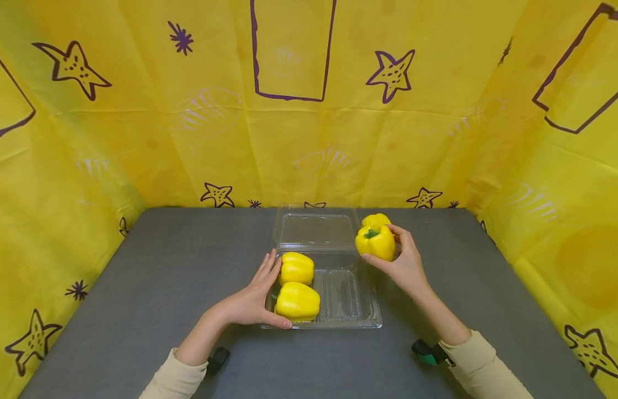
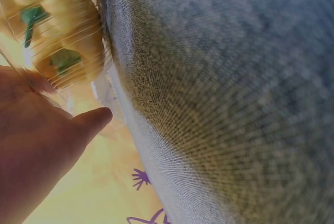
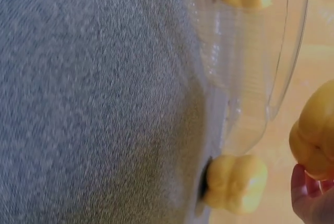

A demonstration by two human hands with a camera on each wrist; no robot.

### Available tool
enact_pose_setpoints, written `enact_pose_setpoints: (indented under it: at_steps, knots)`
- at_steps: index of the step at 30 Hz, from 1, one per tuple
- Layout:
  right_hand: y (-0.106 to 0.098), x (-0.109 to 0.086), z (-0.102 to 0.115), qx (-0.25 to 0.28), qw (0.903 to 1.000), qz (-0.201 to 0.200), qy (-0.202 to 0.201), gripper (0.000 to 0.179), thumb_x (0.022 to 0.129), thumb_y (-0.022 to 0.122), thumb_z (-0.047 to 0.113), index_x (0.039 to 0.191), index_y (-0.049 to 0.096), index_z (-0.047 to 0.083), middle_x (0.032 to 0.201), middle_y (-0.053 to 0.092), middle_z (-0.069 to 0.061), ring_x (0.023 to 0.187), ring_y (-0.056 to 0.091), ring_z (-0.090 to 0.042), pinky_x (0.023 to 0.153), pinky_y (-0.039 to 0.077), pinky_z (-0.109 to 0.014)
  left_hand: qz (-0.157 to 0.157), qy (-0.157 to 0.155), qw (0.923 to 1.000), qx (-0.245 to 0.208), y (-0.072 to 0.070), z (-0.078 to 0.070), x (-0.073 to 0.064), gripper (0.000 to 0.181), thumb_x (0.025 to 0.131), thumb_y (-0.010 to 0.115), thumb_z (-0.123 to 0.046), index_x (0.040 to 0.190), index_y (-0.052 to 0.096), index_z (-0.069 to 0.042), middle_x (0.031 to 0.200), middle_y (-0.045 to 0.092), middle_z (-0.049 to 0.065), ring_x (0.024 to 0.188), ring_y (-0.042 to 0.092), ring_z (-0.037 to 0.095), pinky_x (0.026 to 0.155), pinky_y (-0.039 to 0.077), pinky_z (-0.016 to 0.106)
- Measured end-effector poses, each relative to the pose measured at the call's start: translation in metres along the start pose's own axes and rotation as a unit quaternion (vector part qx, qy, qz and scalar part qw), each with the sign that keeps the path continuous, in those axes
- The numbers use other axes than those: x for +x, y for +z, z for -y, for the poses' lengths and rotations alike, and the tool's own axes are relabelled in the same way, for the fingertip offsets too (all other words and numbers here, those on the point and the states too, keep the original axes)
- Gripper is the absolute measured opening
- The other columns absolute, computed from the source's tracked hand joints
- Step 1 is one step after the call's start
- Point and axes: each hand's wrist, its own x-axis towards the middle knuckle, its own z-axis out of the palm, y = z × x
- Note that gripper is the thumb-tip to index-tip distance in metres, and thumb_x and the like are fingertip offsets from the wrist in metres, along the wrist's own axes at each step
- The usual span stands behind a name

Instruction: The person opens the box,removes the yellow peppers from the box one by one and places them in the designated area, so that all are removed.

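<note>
My right hand (image 1: 407,267) grips a yellow bell pepper (image 1: 376,243) by its side, above the right rim of a clear plastic clamshell container (image 1: 341,291). Its green stem faces me in the head view. Two more yellow peppers lie in the container's left half, a nearer pepper (image 1: 298,302) and a farther pepper (image 1: 297,269). With fingers fairly straight, my left hand (image 1: 251,299) rests along the container's left wall, thumb at the front rim. In the left wrist view, green stems (image 2: 65,59) show through the ribbed plastic wall.
Another yellow pepper (image 3: 237,185) stands on the grey table (image 1: 179,266) to the right of the container, partly hidden behind the held one in the head view. The hinged lid (image 1: 316,227) lies folded back, away from me. A yellow patterned cloth (image 1: 309,127) encloses the table's back and sides.
</note>
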Motion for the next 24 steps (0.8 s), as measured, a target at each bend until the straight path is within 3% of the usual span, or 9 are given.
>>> enact_pose_setpoints:
  at_steps: [14,24]
  knots:
    - [-0.013,0.011,-0.015,0.008,0.9970,-0.050,0.059,0.082,0.072,0.087,0.030,0.138,0.043,0.007,0.131,0.046,-0.012,0.116,0.043,-0.027,0.087,0.038,-0.039,-0.002,0.002,1.0000,-0.001,0.001,0.000,0.001,0.135,0.068,0.086,-0.051,0.156,-0.007,-0.009,0.159,-0.026,0.003,0.144,-0.023,0.024,0.111,0.010,0.064]
    - [-0.023,0.019,-0.026,0.008,0.9926,-0.076,0.095,0.084,0.076,0.084,0.033,0.140,0.039,0.001,0.135,0.043,-0.017,0.120,0.040,-0.031,0.096,0.035,-0.045,0.000,-0.002,1.0000,-0.003,0.000,0.001,0.000,0.134,0.068,0.085,-0.052,0.156,-0.008,-0.010,0.159,-0.027,0.001,0.144,-0.023,0.024,0.111,0.010,0.064]
